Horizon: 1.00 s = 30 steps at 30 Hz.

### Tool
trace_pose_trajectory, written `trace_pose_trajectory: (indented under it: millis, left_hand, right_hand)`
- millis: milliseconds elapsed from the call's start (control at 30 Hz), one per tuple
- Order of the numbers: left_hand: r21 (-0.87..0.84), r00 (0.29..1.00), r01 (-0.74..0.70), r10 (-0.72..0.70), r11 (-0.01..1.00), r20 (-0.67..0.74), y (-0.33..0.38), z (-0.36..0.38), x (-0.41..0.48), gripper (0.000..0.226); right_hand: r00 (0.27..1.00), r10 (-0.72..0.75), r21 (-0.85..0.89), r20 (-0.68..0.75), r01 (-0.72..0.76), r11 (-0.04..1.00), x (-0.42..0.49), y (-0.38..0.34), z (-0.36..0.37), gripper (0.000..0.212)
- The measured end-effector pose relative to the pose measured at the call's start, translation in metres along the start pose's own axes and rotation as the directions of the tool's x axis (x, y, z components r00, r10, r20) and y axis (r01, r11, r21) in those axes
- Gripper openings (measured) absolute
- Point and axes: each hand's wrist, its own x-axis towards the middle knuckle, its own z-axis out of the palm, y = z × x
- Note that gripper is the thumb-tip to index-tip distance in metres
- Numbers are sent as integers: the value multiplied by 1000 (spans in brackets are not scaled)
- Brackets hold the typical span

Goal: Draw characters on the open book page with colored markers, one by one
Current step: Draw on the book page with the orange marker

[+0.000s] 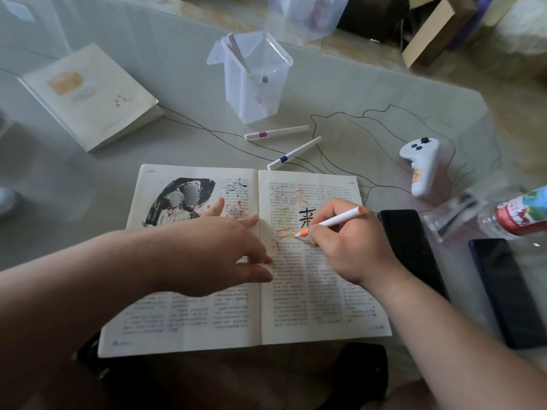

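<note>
An open book lies flat on the glass table, printed text on both pages and an ink picture at the upper left. My right hand grips an orange marker with its tip touching the right page beside fresh orange strokes. A black character and fainter orange and green marks sit above them. My left hand rests flat across the book's middle fold, fingers spread, holding nothing. Two capped markers lie beyond the book: a pink-banded one and a blue-banded one.
A clear plastic tub with a few markers stands at the back. A closed book lies at the left. To the right are a white controller, two dark phones, and a bottle. Thin cables cross the table.
</note>
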Motion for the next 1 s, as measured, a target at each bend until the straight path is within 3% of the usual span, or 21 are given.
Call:
trace_pose_trajectory:
  millis: [133,267,800,1000]
  left_hand:
    - [6,1000,3,-3,1000,0,-1,0,-1,42]
    - [17,1000,9,-9,1000,2,0,-1,0,43]
    - [13,1000,23,-23,1000,15,4,-2,-1,44]
    - [2,1000,14,-14,1000,21,4,-2,-1,43]
  right_hand:
    - [997,10,-22,73,-9,1000,-2,0,-1,12]
    - [999,-31,50,44,29,998,-2,0,-1,10]
    - [998,-55,-23,38,56,998,-5,0,0,13]
    - [987,-92,-12,131,94,996,-10,-7,3,12]
